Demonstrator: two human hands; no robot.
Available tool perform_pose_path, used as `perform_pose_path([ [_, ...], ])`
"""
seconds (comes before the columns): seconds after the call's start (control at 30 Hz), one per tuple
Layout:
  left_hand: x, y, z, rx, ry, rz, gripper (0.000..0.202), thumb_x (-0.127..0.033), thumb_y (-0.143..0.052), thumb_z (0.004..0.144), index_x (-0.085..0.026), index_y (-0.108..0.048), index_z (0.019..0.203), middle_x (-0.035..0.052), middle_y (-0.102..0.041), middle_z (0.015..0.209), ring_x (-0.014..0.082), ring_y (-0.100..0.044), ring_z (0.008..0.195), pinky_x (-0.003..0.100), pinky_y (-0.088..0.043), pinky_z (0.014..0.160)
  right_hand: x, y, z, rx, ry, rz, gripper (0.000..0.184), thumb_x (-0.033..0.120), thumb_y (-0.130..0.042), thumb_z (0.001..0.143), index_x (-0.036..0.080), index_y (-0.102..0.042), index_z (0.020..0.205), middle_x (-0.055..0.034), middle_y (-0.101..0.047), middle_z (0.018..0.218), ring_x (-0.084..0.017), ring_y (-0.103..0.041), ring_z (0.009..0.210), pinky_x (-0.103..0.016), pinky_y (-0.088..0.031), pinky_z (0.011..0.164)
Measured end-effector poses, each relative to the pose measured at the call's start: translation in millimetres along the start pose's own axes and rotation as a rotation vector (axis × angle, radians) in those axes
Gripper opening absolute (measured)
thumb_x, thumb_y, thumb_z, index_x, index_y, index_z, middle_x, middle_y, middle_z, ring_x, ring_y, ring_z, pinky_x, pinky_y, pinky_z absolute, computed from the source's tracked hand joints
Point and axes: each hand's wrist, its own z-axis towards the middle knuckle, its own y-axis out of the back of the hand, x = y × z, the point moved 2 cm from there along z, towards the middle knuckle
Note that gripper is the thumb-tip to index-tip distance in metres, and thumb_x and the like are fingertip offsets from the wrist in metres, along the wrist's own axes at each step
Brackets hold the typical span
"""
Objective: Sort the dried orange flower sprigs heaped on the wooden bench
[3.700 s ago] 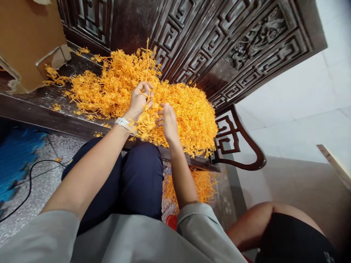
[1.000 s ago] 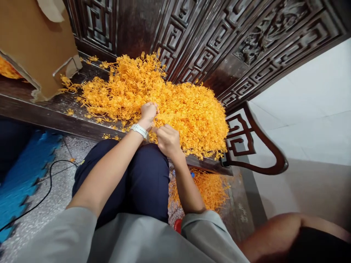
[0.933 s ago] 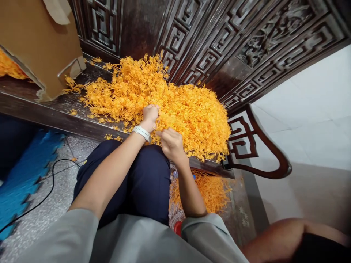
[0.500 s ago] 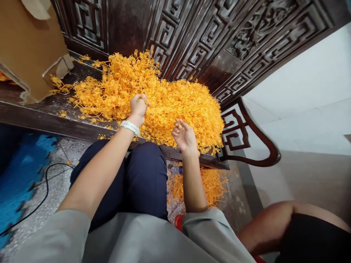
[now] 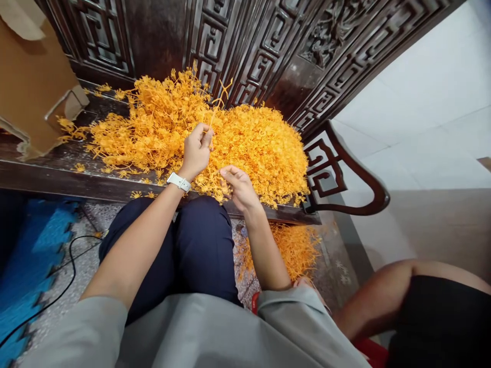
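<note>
A large heap of small orange plastic flower-like pieces (image 5: 268,153) covers the dark wooden bench seat, with looser, branching pieces (image 5: 153,117) on its left. My left hand (image 5: 196,151), wearing a pale watch, is closed on a thin orange branched stem (image 5: 219,101) that sticks up above the heap. Just to the right and nearer to me, my right hand (image 5: 242,188) has its thumb and fingers pinched together at the front of the heap. Orange pieces show beside those fingertips, but I cannot make out what is between them.
A cardboard box (image 5: 34,76) stands on the left of the bench (image 5: 57,179). Behind rises a carved wooden backrest (image 5: 161,41); a curved armrest (image 5: 378,199) bounds the right. More orange stems (image 5: 293,250) lie on the floor. Another person's leg (image 5: 378,296) is at the lower right.
My left hand has lifted slightly, and the orange stem now stands clear in it. My right hand has moved left, towards the left hand, its loosely curled fingers now pinched. The view has shifted slightly.
</note>
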Motion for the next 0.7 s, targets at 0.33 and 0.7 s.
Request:
perform_pose_path([
  [0.33, 13, 32.0, 46, -0.175, -0.286, 0.171, 0.028, -0.029, -0.077, 0.096, -0.022, -0.057, 0.077, 0.0032, -0.057, 0.082, 0.0141, -0.056, 0.072, 0.024, -0.046, 0.062, 47, -27, -105, 0.530, 0.751, -0.217, 0.018, 0.027, -0.063, 0.106, 0.021, -0.072, 0.091, 0.0011, -0.064, 0.064, -0.010, -0.061, 0.059, -0.025, -0.048, 0.059],
  [0.7, 21, 43.1, 60, -0.395, -0.202, 0.020, 0.030, -0.027, -0.056, 0.107, -0.021, -0.046, 0.079, 0.0024, -0.055, 0.086, 0.0094, -0.047, 0.063, 0.021, -0.045, 0.058, 7, 34, 18, -0.328, 0.241, 0.116, 0.053, 0.059, -0.077, 0.087, 0.030, -0.058, 0.128, -0.0050, -0.073, 0.115, -0.013, -0.067, 0.076, -0.029, -0.059, 0.071],
])
